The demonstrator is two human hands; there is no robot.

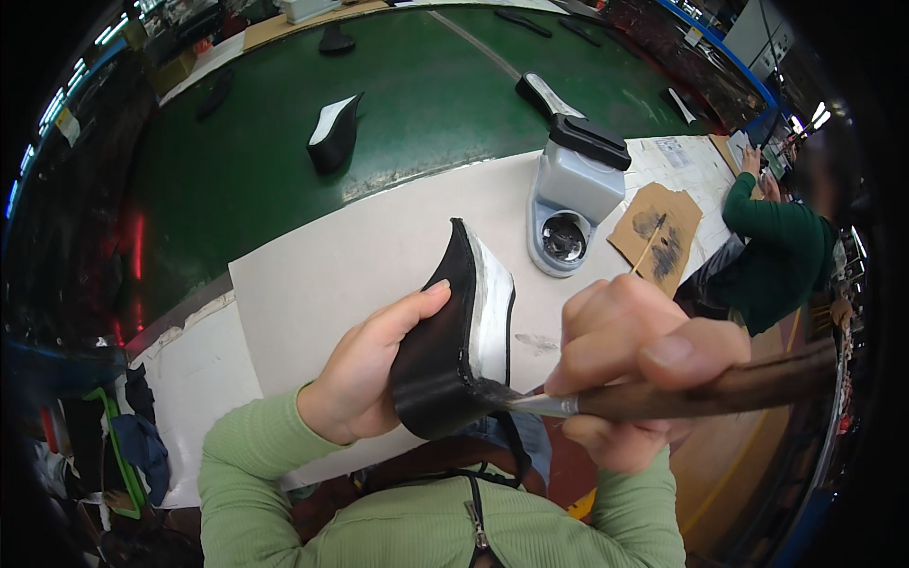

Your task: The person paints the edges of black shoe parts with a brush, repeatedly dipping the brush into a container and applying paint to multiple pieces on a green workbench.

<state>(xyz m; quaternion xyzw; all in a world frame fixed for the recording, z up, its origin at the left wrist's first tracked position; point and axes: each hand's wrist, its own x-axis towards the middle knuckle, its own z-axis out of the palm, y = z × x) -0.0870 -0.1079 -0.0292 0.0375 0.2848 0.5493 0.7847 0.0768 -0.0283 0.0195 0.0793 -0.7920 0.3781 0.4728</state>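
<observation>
**Brush meets black wedge sole over the worktop**

A person's left hand (pixel 365 374) is wrapped around a black wedge sole (pixel 459 346), held upright above the white worktop (pixel 322 275) with its pale face turned right. The right hand (pixel 630 364) is closed tightly on a wooden-handled brush (pixel 682 390), its bristles touching the sole's lower edge. Behind stand a grey glue pot (pixel 573 194) and a stained cardboard scrap (pixel 658 235); another sole (pixel 333 133) rides the green belt (pixel 246 180).

Brush (pixel 701 388) bristle tips hidden behind black shoe sole (pixel 454 350)
</observation>
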